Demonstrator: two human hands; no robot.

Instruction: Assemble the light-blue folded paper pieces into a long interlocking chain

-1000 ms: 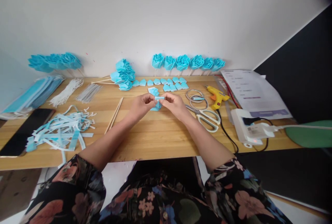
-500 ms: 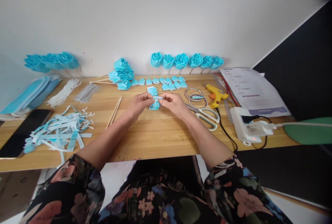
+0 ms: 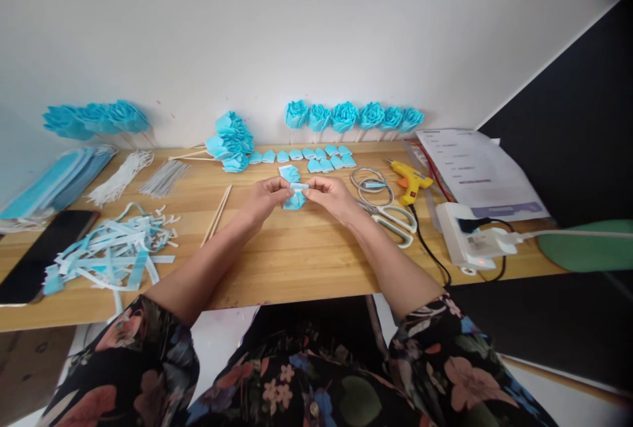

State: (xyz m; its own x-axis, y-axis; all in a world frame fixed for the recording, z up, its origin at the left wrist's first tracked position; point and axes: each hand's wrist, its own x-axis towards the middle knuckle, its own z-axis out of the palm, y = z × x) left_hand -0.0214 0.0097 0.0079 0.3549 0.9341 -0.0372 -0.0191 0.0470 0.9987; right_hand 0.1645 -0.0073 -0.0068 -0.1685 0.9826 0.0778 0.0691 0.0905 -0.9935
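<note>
My left hand (image 3: 264, 198) and my right hand (image 3: 330, 195) meet over the middle of the wooden table (image 3: 297, 262), both pinching one small light-blue folded piece (image 3: 298, 187) between thumb and fingertips. Just under and behind it lie a few more blue pieces (image 3: 295, 201). Past my hands a row of small folded blue petals (image 3: 316, 158) lies flat. Against the wall stand several finished blue paper roses (image 3: 346, 115), with a loose cluster of blue petals on a stick (image 3: 231, 140) to their left.
Scissors (image 3: 393, 217), tape rings (image 3: 370, 180) and a yellow glue gun (image 3: 410, 180) lie to the right, then a white power strip (image 3: 465, 242) and papers (image 3: 475, 167). Left: wooden sticks (image 3: 216, 215), blue-white scrap strips (image 3: 111, 249), a dark phone (image 3: 37, 256), stacked blue masks (image 3: 54, 180), white loops (image 3: 121, 176).
The hands stay together on the blue piece with only slight finger movement. The whole view has shifted a little as my head moved.
</note>
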